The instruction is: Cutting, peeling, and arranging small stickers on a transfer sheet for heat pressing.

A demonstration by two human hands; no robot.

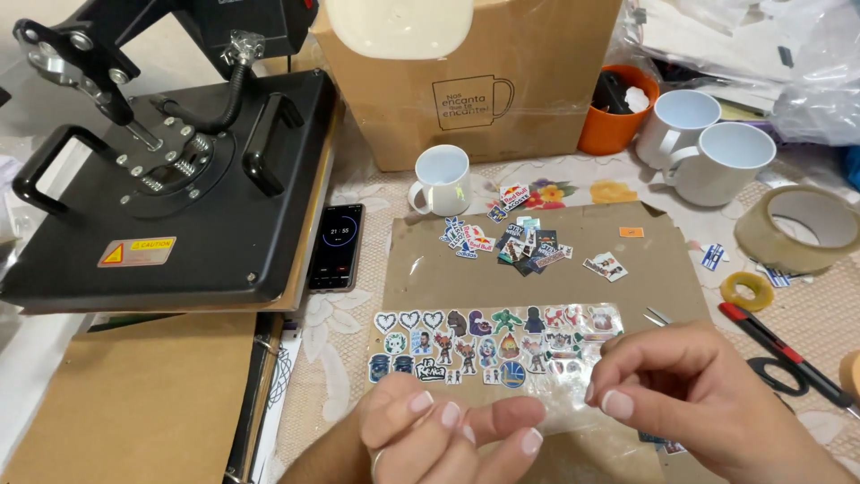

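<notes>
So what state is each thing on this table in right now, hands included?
Left hand: fingers curled, pinching the sticker sheet's near edge.
Right hand: pinching the same sheet.
Sticker sheet: flat on brown card.
Heat press: shut.
Phone: screen lit.
White mug: upright, empty.
Two white mugs: upright, touching.
Orange cup: upright, filled with items.
Tape roll: lying flat.
Scissors: closed.

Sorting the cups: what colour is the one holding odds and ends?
Orange cup, clearest in the head view, behind the white mugs.
</notes>
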